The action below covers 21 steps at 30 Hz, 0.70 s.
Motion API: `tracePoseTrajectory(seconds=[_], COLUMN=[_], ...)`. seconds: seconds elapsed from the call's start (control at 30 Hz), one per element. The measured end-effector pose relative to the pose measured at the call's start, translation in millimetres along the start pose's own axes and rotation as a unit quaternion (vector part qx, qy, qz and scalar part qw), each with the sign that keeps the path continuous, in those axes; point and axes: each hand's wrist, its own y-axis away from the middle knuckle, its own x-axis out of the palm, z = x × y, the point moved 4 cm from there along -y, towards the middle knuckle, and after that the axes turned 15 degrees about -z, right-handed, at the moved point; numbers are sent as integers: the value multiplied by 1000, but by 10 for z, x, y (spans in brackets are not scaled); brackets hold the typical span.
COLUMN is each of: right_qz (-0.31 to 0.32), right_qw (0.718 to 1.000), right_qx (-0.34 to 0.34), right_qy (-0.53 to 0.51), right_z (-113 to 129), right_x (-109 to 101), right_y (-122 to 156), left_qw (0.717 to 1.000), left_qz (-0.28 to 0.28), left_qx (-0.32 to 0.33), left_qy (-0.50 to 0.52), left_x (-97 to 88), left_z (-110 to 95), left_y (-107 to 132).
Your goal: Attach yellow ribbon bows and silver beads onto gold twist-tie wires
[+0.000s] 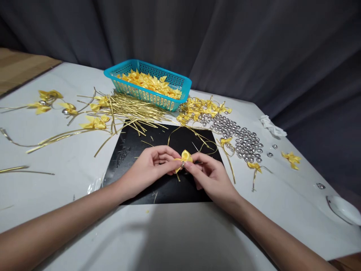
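A small yellow ribbon flower (185, 155) is pinched between both hands, just above a black board (135, 146). My left hand (156, 163) grips its left side between thumb and fingers. On the other side, my right hand (205, 171) holds it near a small shiny piece at its centre. A short gold stem end pokes out below the petals. From behind the fingers, thin gold cord (169, 137) curves up across the board; whether it joins the flower is hidden.
Behind the board, a blue basket (146, 92) holds many yellow ribbon pieces, beside a heap of gold cords (132, 107). Silver heart-shaped beads (248, 143) lie to the right. Finished-looking yellow flowers (94, 122) lie at left. A white object (344, 209) sits near the right edge.
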Motion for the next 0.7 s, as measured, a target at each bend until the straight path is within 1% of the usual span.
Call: tracePoseTrajectory(seconds=[0.1, 0.23, 0.37, 0.43, 0.5, 0.53, 0.57, 0.63, 0.67, 0.7], right_qz=[4, 28, 21, 15, 6, 0, -7, -21, -25, -27], right_qw=[1000, 999, 999, 998, 992, 986, 975, 945, 930, 922], right_qx=[-8, -32, -39, -56, -105, -145, -193, -289, -325, -344], right_qy=[2, 2, 22, 37, 63, 84, 107, 153, 168, 176], right_z=[26, 50, 33, 41, 75, 103, 135, 193, 212, 220], right_x=[5, 32, 52, 55, 44, 34, 23, -1, -11, -21], right_y=[9, 30, 30, 31, 38, 45, 56, 84, 96, 102], left_qw=[1000, 998, 998, 999, 999, 999, 999, 999, 999, 999], left_qz=[9, 1, -2, -5, -5, -4, -1, 6, 9, 11], left_qx=[12, 38, 32, 28, 29, 32, 34, 41, 41, 41], left_qy=[-1, -49, -52, -40, -29, -26, -25, -27, -28, -29], left_x=[1, -21, -33, -34, -28, -23, -17, -5, 0, 3], left_z=[-11, 0, 36, 43, 41, 38, 35, 28, 26, 25], left_y=[13, 18, 7, 0, -5, -6, -6, -6, -5, -5])
